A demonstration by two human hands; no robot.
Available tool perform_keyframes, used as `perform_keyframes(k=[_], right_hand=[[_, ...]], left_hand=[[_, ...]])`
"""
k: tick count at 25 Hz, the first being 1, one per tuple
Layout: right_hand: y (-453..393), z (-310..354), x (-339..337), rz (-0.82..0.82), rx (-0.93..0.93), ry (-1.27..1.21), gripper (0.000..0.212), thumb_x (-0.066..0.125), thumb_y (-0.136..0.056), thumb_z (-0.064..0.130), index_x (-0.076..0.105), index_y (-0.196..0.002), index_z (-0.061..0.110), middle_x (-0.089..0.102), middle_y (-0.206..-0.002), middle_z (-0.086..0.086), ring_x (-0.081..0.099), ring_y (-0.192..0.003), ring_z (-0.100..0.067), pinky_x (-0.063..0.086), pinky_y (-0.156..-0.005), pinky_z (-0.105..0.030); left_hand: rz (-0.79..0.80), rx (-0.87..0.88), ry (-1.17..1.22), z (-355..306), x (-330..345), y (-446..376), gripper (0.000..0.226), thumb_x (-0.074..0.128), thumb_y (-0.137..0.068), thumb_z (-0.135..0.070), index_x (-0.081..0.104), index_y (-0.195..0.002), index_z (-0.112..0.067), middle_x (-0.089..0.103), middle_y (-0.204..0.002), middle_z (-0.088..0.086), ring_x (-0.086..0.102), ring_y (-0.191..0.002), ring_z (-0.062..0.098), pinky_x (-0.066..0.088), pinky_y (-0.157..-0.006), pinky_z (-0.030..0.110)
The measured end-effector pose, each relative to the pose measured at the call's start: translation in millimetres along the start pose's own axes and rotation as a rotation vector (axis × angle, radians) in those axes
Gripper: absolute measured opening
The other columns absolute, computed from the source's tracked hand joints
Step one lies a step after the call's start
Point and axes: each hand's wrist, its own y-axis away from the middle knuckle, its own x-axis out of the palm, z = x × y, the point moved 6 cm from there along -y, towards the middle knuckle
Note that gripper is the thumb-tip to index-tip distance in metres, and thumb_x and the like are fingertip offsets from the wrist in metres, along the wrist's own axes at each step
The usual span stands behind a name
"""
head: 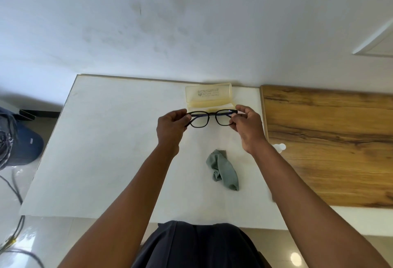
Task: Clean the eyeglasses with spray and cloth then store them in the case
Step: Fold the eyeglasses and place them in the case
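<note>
Black-framed eyeglasses (pixel 209 118) are held up above the white table (pixel 106 150), lenses facing me. My left hand (pixel 171 128) pinches the frame's left end and my right hand (pixel 246 127) pinches its right end. Just behind the glasses a pale yellow translucent case (pixel 209 95) lies open against the wall, lid raised. A crumpled grey-green cloth (pixel 223 171) rests on the table nearer to me, between my forearms. A small white spray bottle (pixel 280 147) lies partly hidden behind my right wrist at the edge of the wooden board.
A wooden board (pixel 331 146) covers the table's right part. The white wall (pixel 191 34) rises directly behind the table. To the left on the floor are a dark blue cap (pixel 27 148) and loose cables (pixel 14 195). My dark-clothed lap (pixel 197 246) is at the near edge.
</note>
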Motion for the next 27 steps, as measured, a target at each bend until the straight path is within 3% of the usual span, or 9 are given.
perform_keyframes(k=[4, 8, 14, 17, 19, 20, 22, 24, 27], right_hand=[[-31, 26, 3, -0.059, -0.043, 0.129, 0.025, 0.056, -0.086, 0.01, 0.06, -0.11, 0.014, 0.061, -0.096, -0.002, 0.056, -0.088, -0.018, 0.052, -0.088, -0.039], [-53, 45, 5, -0.078, -0.084, 0.205, 0.022, 0.059, -0.084, 0.012, 0.064, -0.106, 0.013, 0.061, -0.094, -0.003, 0.053, -0.085, -0.017, 0.045, -0.073, -0.03], [-54, 42, 14, -0.067, -0.122, 0.478, 0.028, 0.052, -0.081, 0.0, 0.065, -0.104, 0.01, 0.059, -0.089, -0.004, 0.053, -0.085, -0.022, 0.04, -0.057, -0.021], [-51, 35, 11, -0.084, -0.107, 0.51, 0.026, 0.054, -0.081, -0.003, 0.064, -0.104, 0.005, 0.066, -0.098, -0.015, 0.058, -0.092, -0.03, 0.051, -0.071, -0.033], [-49, 27, 7, -0.088, -0.082, 0.494, 0.026, 0.058, -0.081, -0.002, 0.064, -0.106, 0.003, 0.066, -0.104, -0.016, 0.059, -0.097, -0.03, 0.052, -0.082, -0.038], [-47, 23, 6, -0.082, -0.08, 0.484, 0.026, 0.06, -0.081, -0.001, 0.064, -0.106, 0.003, 0.066, -0.103, -0.016, 0.059, -0.098, -0.03, 0.052, -0.083, -0.038], [-43, 18, 5, -0.07, -0.094, 0.459, 0.027, 0.065, -0.08, 0.003, 0.064, -0.107, 0.003, 0.067, -0.101, -0.014, 0.06, -0.099, -0.03, 0.05, -0.082, -0.035], [-42, 16, 5, -0.072, -0.113, 0.461, 0.03, 0.067, -0.08, 0.006, 0.063, -0.109, 0.003, 0.068, -0.101, -0.013, 0.06, -0.1, -0.029, 0.047, -0.081, -0.031], [-41, 13, 6, -0.079, -0.127, 0.509, 0.043, 0.067, -0.081, 0.007, 0.056, -0.122, 0.003, 0.067, -0.11, -0.015, 0.058, -0.107, -0.03, 0.046, -0.089, -0.031]], left_hand=[[-0.03, 0.044, -0.088, -20, 16, -23, 0.026, 0.07, -0.079, -0.004, 0.066, -0.104, -0.008, 0.068, -0.093, 0.008, 0.064, -0.089, 0.022, 0.052, -0.088, 0.035], [-0.042, 0.058, -0.17, -32, 25, -40, 0.022, 0.071, -0.076, -0.003, 0.067, -0.097, -0.009, 0.067, -0.088, 0.007, 0.063, -0.085, 0.021, 0.053, -0.089, 0.037], [-0.052, 0.072, -0.348, -31, 32, -51, 0.03, 0.068, -0.075, 0.002, 0.067, -0.104, -0.006, 0.065, -0.088, 0.009, 0.058, -0.077, 0.022, 0.051, -0.065, 0.026], [-0.055, 0.078, -0.391, -28, 35, -51, 0.018, 0.065, -0.076, 0.004, 0.069, -0.08, -0.013, 0.062, -0.08, 0.009, 0.054, -0.071, 0.024, 0.048, -0.065, 0.028], [-0.056, 0.066, -0.422, -22, 36, -52, 0.029, 0.064, -0.076, 0.004, 0.058, -0.061, -0.02, 0.059, -0.077, 0.009, 0.051, -0.07, 0.025, 0.045, -0.064, 0.029], [-0.055, 0.06, -0.427, -18, 36, -51, 0.028, 0.064, -0.077, 0.004, 0.059, -0.062, -0.019, 0.059, -0.078, 0.009, 0.051, -0.071, 0.025, 0.044, -0.064, 0.029], [-0.061, 0.064, -0.432, -11, 37, -49, 0.014, 0.064, -0.079, 0.002, 0.07, -0.086, -0.008, 0.063, -0.088, 0.01, 0.056, -0.08, 0.025, 0.043, -0.067, 0.025], [-0.075, 0.081, -0.45, -9, 38, -48, 0.028, 0.063, -0.081, 0.0, 0.066, -0.109, -0.005, 0.067, -0.104, 0.011, 0.06, -0.096, 0.025, 0.045, -0.073, 0.023], [-0.082, 0.116, -0.471, -9, 38, -50, 0.028, 0.064, -0.082, -0.003, 0.066, -0.11, -0.004, 0.067, -0.111, 0.012, 0.06, -0.102, 0.025, 0.048, -0.077, 0.024]])
